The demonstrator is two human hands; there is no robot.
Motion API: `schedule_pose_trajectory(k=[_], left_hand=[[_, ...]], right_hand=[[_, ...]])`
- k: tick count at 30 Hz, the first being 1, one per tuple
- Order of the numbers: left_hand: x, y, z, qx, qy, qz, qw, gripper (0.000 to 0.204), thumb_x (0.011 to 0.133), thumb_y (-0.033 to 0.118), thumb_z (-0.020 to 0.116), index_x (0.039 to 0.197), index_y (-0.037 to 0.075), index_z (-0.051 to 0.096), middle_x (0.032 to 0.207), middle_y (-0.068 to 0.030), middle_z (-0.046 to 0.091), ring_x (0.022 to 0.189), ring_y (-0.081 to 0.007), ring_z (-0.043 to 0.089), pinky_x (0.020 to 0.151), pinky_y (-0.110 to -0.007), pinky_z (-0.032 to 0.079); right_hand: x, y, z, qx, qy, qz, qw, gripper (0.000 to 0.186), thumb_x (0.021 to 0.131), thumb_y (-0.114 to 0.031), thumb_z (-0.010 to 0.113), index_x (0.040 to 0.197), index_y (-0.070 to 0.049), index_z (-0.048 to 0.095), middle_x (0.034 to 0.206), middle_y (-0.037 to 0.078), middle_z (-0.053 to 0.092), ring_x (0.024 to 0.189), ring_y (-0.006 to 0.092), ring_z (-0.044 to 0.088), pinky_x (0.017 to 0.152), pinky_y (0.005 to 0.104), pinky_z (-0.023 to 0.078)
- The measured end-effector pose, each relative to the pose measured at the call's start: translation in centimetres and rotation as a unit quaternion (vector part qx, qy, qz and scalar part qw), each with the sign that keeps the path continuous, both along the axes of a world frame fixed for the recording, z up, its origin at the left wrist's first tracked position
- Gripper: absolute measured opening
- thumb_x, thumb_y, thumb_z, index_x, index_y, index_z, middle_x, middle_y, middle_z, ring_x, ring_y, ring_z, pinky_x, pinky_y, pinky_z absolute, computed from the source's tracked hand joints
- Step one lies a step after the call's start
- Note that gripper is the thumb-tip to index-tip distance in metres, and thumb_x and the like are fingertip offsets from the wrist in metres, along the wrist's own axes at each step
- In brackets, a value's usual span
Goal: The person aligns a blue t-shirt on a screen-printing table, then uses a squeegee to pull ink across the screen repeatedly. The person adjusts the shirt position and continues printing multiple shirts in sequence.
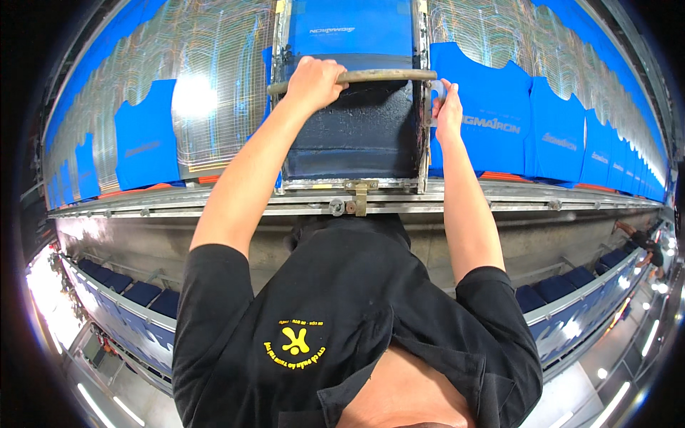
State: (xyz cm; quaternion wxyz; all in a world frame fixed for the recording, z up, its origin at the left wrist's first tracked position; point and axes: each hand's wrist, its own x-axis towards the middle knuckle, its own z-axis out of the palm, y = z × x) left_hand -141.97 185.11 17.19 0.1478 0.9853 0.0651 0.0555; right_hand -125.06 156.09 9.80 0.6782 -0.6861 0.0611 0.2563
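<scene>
A screen-printing frame lies across the table in front of me, its mesh coated with dark ink in the near part. My left hand is closed round a long squeegee, which spans the frame from side to side. Beside the frame's right rail, my right hand has its fingers curled against a pale, translucent hook-shaped piece. Part of that piece is hidden by the fingers. Under and beside the frame lie blue cut fabric panels with dark prints.
More blue panels lie along the shiny table, left and right. A metal rail edges the table near me, with a brass-coloured bracket at the frame. Behind me runs another table with dark pieces. Another person is far right.
</scene>
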Motion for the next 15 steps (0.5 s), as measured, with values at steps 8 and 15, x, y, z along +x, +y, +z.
schedule_pose_trajectory(k=[8,15], left_hand=[[1.5,4.0,0.8,-0.013,0.15,0.021,0.988,0.045,0.088,0.05,0.081,0.101,0.007,0.081,0.097,-0.0143,0.079,0.094,-0.0346,0.076,0.086,-0.05,0.058],[-0.4,6.8,0.6,0.06,0.213,0.084,0.972,0.07,0.084,0.075,0.073,0.082,0.006,0.082,0.083,-0.016,0.079,0.079,-0.0363,0.077,0.073,-0.048,0.062]], right_hand=[[0.7,0.8,1.2,-0.126,-0.171,0.033,0.977,0.059,0.108,-0.056,0.058,0.134,-0.005,0.071,0.088,0.003,0.062,0.077,0.016,0.055,0.07,0.0327,0.045],[3.3,8.8,6.7,-0.296,-0.614,0.343,0.646,0.058,0.075,-0.059,0.09,0.096,-0.006,0.081,0.096,0.011,0.077,0.098,0.0329,0.073,0.092,0.0442,0.055]])
